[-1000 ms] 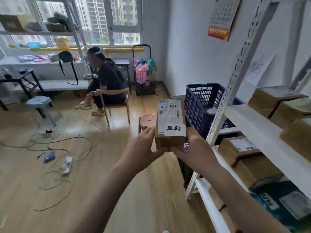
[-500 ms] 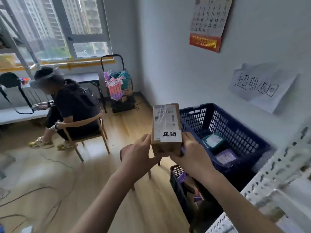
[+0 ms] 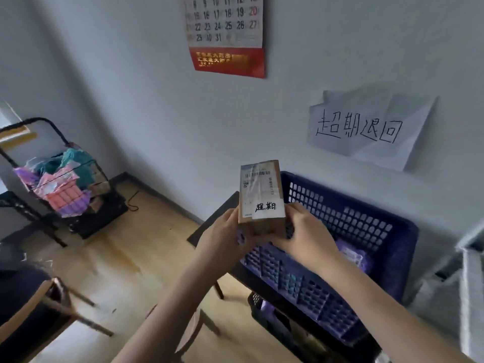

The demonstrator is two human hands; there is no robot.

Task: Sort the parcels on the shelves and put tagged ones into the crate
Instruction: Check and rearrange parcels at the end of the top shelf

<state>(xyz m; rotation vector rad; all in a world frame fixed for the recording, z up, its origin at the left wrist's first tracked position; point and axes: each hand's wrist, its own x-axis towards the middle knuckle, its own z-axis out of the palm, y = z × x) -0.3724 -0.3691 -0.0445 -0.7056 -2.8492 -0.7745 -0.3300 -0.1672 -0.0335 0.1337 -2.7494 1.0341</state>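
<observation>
Parcel, a small brown cardboard box with a barcode label and a handwritten white tag on its face, is standing upright in the air above the near left corner of the dark blue plastic crate. Left hand and right hand are gripping its lower end from either side, fingers curled round it. Purple packets are lying inside the crate. A handwritten paper sign and a wall calendar are hanging above.
</observation>
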